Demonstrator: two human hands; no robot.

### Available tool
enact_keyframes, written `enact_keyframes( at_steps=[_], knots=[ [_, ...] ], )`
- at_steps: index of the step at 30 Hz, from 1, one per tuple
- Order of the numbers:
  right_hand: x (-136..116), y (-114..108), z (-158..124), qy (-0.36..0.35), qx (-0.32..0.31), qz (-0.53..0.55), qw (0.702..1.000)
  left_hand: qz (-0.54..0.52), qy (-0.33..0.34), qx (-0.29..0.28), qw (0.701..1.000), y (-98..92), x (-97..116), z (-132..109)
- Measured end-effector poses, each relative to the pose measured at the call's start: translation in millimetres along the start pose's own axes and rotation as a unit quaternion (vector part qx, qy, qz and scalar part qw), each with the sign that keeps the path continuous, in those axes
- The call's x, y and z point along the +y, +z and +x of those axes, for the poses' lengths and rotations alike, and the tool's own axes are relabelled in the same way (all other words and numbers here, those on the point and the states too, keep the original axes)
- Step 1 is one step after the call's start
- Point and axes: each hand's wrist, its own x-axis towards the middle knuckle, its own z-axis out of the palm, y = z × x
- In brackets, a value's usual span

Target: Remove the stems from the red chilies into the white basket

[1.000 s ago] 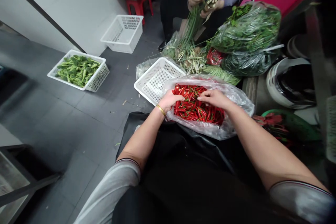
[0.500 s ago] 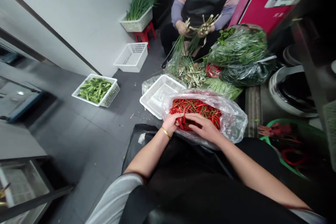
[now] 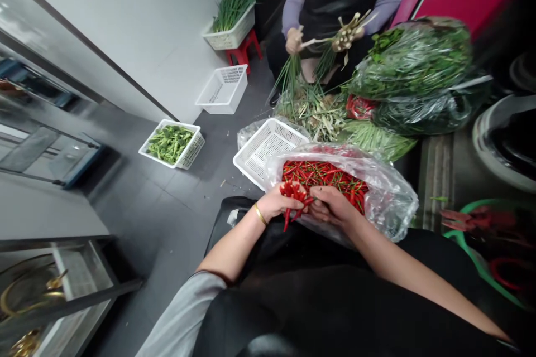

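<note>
Near the centre of the frame, a small bunch of red chilies is being held in the left hand, whose fingers are being curled round it with the thumb being laid across; a gold bracelet is being worn on that wrist. Just to its right, the right hand is being held nearly closed, its fingertips touching the right end of the bunch; whether a stem is being pinched there cannot be told. More chilies are being contained in a clear bag, which is lying open behind both hands, right of centre. A white basket is being partly overlapped by the bag's left side. At the top of the frame, scallions are being held by a co-worker. In the upper right, leafy greens are being enclosed in clear plastic. Left of centre, green stalks are being held in a white tray. Above, another basket is being supported by a red stool. In the lower right, a green basin is being partly cut off by the frame edge.
</note>
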Motion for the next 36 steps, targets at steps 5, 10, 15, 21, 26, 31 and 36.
enact_keyframes(
  at_steps=[5, 10, 15, 21, 26, 31, 36],
  knots=[
    [-20.8, 14.9, 15.9, -0.113, 0.069, 0.096, 0.987, 0.010, 0.011, -0.014, 1.000, -4.8, 33.9, 20.4],
    [-35.9, -10.1, 27.0, -0.158, 0.157, -0.262, 0.939, 0.018, -0.003, 0.004, 1.000, -11.7, 28.3, 36.1],
    [-25.1, -23.8, 35.3, -0.071, 0.254, -0.715, 0.647, 0.089, 0.008, 0.108, 0.990, -3.9, 9.3, 35.9],
    [-24.3, -54.9, 23.3, 0.173, 0.214, -0.794, 0.543, 0.391, 0.115, 0.277, 0.870, -47.8, 51.3, 46.4],
    [-15.3, -55.4, -15.5, 0.166, 0.150, -0.799, 0.558, 0.500, 0.015, 0.251, 0.829, -139.5, 104.0, 82.0],
    [20.2, -43.3, -23.2, 0.158, -0.009, -0.783, 0.602, 0.579, 0.132, 0.254, 0.763, -123.1, 89.9, 72.2],
    [-0.2, -58.6, -21.1, 0.007, 0.108, -0.712, 0.694, 0.525, 0.179, 0.035, 0.831, -20.7, -1.2, 44.3]
  ],
)
